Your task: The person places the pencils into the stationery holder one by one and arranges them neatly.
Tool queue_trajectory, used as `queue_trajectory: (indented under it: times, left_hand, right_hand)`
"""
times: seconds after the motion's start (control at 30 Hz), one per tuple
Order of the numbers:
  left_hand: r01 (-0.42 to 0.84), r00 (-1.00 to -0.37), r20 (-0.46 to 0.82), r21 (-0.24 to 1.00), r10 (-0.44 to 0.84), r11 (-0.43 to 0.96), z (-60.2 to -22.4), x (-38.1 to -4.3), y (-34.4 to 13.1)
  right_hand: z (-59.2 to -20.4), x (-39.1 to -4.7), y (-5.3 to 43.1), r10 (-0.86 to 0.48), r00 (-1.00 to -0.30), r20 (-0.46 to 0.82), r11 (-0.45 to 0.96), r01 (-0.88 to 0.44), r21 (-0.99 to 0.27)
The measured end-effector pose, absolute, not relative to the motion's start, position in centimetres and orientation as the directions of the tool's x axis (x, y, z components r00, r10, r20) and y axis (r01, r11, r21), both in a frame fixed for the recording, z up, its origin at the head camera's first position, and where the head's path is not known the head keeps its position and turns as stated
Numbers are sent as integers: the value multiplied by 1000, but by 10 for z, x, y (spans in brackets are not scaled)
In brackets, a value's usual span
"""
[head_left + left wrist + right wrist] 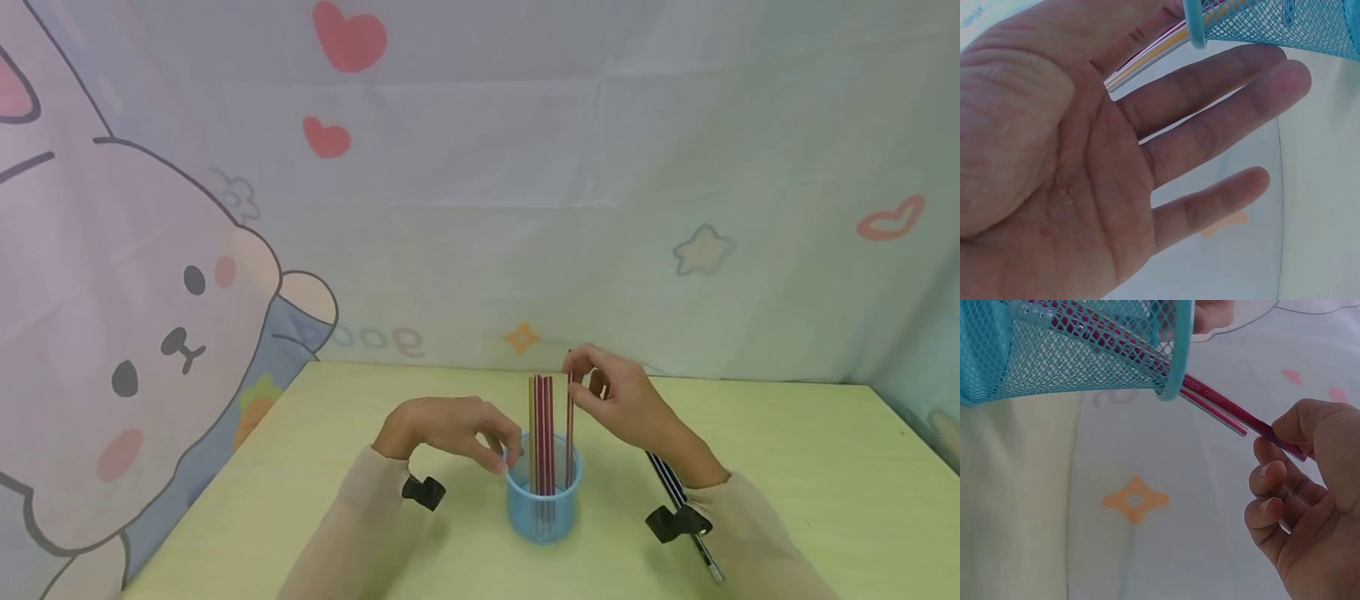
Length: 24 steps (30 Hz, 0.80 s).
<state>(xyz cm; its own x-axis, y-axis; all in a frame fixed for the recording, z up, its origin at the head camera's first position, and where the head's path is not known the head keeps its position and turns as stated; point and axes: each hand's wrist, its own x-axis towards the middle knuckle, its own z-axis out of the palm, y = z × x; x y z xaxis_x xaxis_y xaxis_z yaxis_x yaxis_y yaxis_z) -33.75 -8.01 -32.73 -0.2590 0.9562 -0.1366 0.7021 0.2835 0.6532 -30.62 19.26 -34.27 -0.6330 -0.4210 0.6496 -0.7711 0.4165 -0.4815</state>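
Note:
A light blue mesh pencil cup (542, 521) stands on the table with several dark red pencils (544, 433) and a yellow pencil (532, 417) upright in it. My right hand (618, 400) pinches the upper end of a red pencil (1216, 397) between thumb and fingertips, while its lower part is inside the cup at the right side. At the cup's left rim is my left hand (465, 429), thumb and fingertips right at the edge. Its other fingers (1210, 134) extend alongside the mesh in the left wrist view.
Black striped pencils (666, 479) lie on the yellow-green table (810, 467), partly under the right forearm. A silvery pencil end (716, 573) shows near that sleeve. Behind the table hangs a printed cloth (487, 167) with a cartoon animal, hearts and stars.

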Motion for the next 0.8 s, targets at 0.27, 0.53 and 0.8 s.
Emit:
queue_trajectory:
  times: [0.27,0.53,0.8]
  left_hand:
    - [714,-269,-140,635,953,295,-325,-339,-77]
    - [705,-267,-149,644,952,298,-325,-338,-77]
    - [698,-275,-148,649,950,303,-323,-336,-79]
  right_hand:
    - [-355,-314,188,-470,-644,604,425,-764,-485]
    - [-353,-312,194,-468,-676,570,460,-737,-495]
    - [-346,-312,201,-482,-672,562,486,-739,-466]
